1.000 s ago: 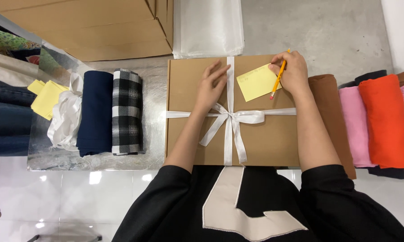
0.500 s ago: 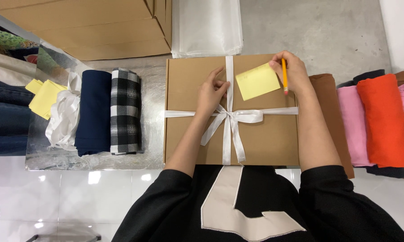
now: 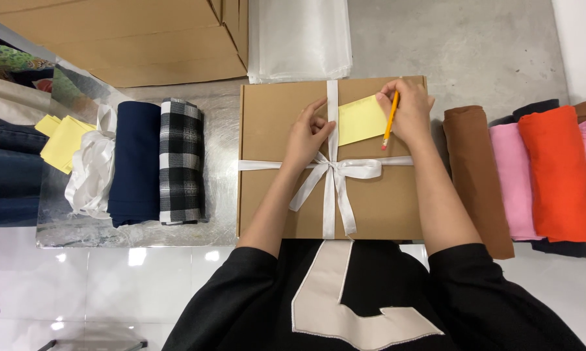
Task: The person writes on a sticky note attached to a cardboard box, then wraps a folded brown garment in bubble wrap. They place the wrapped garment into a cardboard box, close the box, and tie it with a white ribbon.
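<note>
Yellow note (image 3: 361, 119) on box (image 3: 273, 195) | right hand (image 3: 410, 110) grips pencil (image 3: 390, 120), upright, tip at note's right edge | left hand (image 3: 308, 135) fingers loosely curled, pressing ribbon (image 3: 332, 170) just left of note

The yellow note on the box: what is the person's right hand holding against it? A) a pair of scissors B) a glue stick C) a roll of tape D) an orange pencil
D: the right hand grips an orange pencil with its tip down at the edge of the yellow note, which lies on the ribbon-tied cardboard box.
</note>
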